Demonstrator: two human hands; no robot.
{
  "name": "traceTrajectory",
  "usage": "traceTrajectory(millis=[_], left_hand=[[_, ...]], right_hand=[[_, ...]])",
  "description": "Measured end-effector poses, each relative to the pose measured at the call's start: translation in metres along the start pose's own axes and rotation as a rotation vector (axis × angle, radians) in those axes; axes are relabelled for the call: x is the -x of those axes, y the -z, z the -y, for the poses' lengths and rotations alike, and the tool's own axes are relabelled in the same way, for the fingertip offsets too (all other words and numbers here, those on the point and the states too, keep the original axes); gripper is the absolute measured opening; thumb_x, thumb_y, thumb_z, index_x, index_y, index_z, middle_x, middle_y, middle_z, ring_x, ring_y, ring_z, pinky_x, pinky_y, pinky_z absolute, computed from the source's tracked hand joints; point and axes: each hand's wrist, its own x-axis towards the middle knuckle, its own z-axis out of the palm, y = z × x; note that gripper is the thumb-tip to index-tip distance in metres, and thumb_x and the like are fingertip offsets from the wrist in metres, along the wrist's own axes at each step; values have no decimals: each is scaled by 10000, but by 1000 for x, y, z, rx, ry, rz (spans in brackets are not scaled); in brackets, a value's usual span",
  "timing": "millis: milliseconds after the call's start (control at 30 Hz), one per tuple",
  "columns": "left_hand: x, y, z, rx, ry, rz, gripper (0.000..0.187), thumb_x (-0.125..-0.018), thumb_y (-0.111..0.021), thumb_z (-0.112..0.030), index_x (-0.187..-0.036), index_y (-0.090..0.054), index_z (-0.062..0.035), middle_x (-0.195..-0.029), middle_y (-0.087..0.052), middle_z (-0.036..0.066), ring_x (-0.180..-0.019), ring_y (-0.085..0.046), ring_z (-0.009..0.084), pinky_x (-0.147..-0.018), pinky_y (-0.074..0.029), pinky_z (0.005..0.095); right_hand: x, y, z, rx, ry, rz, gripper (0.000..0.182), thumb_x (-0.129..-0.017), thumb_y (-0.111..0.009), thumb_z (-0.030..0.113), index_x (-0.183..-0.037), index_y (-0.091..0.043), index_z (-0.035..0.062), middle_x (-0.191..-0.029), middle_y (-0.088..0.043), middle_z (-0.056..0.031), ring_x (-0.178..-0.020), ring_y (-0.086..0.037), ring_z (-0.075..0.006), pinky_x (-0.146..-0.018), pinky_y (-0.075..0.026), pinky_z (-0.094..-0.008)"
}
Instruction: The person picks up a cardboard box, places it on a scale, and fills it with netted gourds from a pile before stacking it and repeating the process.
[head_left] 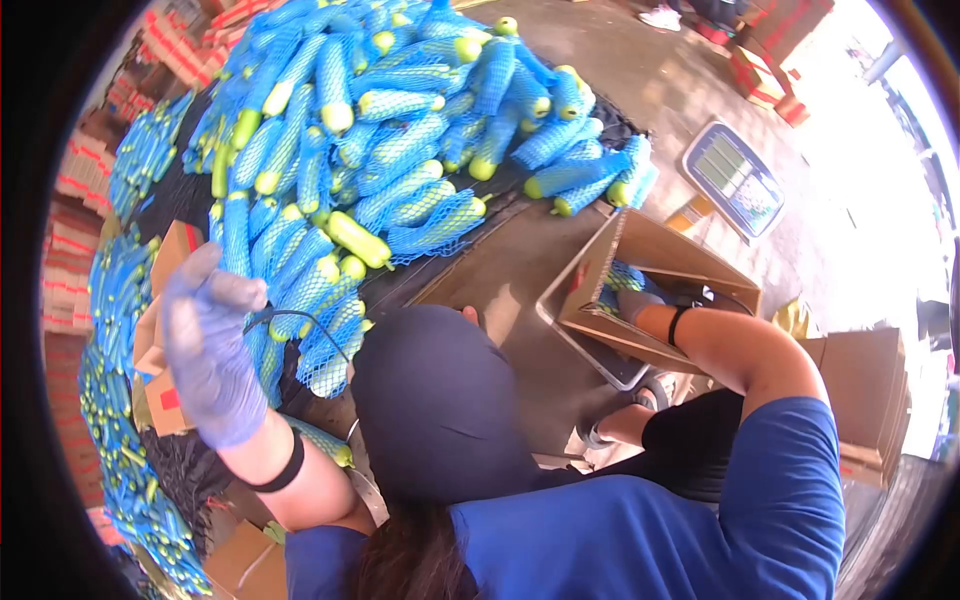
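Note:
My left hand [210,345], in a pale lavender glove, is raised at the left with its fingers loosely bent and nothing seen in them. It hangs before cardboard boxes [172,262] and beside a large heap of long light-green gourds in blue net sleeves [400,140]. My right hand [637,303], gloved too, reaches down into an open cardboard box [690,262]. Against it in the box lies a net-sleeved gourd [624,276]; the fingers are hidden, so a grip cannot be made out. One gourd without a sleeve [358,240] lies at the heap's front edge.
The open box rests on a metal scale platform [630,372], with the scale's display [735,180] standing behind it. Flattened cardboard [860,395] leans at the right. More sleeved gourds [125,400] and stacked boxes [70,260] line the left. A dark sheet lies under the heap.

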Motion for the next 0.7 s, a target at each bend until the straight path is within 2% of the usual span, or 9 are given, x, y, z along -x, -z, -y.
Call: traceTrajectory(millis=[133, 267, 333, 367, 433, 467, 500, 600, 700], left_hand=[[9, 37, 101, -389, 442, -134, 401, -1006, -548, -362, -1203, -616, -19, -914, -671, 79, -820, -636, 138, -787, -506, 291], [54, 85, 237, -728, 851, 312, 418, -934, -648, -294, -1229, -598, -3, -1012, -689, 118, -936, -665, 215, -864, -509, 326], [57, 72, 279, -855, 867, 417, 436, -910, -675, -279, -1237, -595, -1, -1060, -692, 147, -975, -674, 252, -893, -512, 344], [63, 70, 320, -867, 762, 404, 489, -881, -700, -281, -1271, -577, -13, -1160, -658, 171, -1068, -644, 278, -944, -494, 358], [48, 48, 360, -858, 655, 407, 547, -852, -726, -283, -1305, -559, -26, -1260, -625, 196, -1162, -614, 304, -995, -475, 373], [30, 27, 369, -1114, 516, 508, 615, -822, -748, -276, -1346, -526, -41, -1341, -574, 177, -1240, -556, 300, -1040, -442, 379], [15, 11, 381, -1361, 357, 600, 689, -793, -770, -269, -1386, -492, -57, -1423, -524, 159, -1317, -499, 295, -1085, -409, 385], [-10, -16, 443, -1601, 341, 805, 739, -810, -729, -260, -1458, -409, -107, -1462, -487, 103, -1416, -382, 263, -1163, -309, 406], [-20, -32, 483, -1639, 358, 742, 611, -812, -707, -211, -1377, -489, -124, -1340, -569, 91, -1310, -496, 257, -1107, -374, 428]], right_hand=[[-35, -24, 6, 240, -61, 43, 486, -833, -713, 287, -1209, -659, -16, -1235, -663, -196, -1109, -667, -337, -901, -548, -414], [7, 53, 6, 346, 161, 267, 549, -827, -713, 310, -1283, -619, 20, -1210, -671, -197, -1092, -672, -330, -903, -541, -407], [68, 121, 34, 205, 133, 207, 587, -833, -707, 320, -1355, -570, 90, -1182, -679, -202, -1078, -670, -335, -917, -530, -400], [67, 124, 28, 212, 129, 211, 587, -833, -707, 320, -1355, -570, 90, -1182, -679, -202, -1078, -670, -335, -917, -530, -400], [71, 123, 3, -198, 240, 78, 581, -856, -687, 280, -1402, -530, 157, -1159, -684, -197, -1078, -658, -346, -935, -518, -401], [81, 130, 3, -197, 221, 76, 581, -856, -687, 280, -1402, -530, 157, -1159, -684, -197, -1078, -658, -346, -935, -518, -401], [95, 143, 4, -220, 253, 95, 563, -864, -682, 257, -1395, -533, 139, -1158, -683, -191, -1078, -654, -347, -934, -516, -403], [120, 156, -3, -276, 257, 74, 503, -880, -679, 160, -1359, -549, 73, -1141, -683, -173, -1074, -654, -316, -934, -515, -388], [135, 150, -17, -667, 368, -52, 425, -879, -697, 87, -1278, -583, -2, -1106, -683, -121, -1045, -648, -220, -917, -518, -342]])
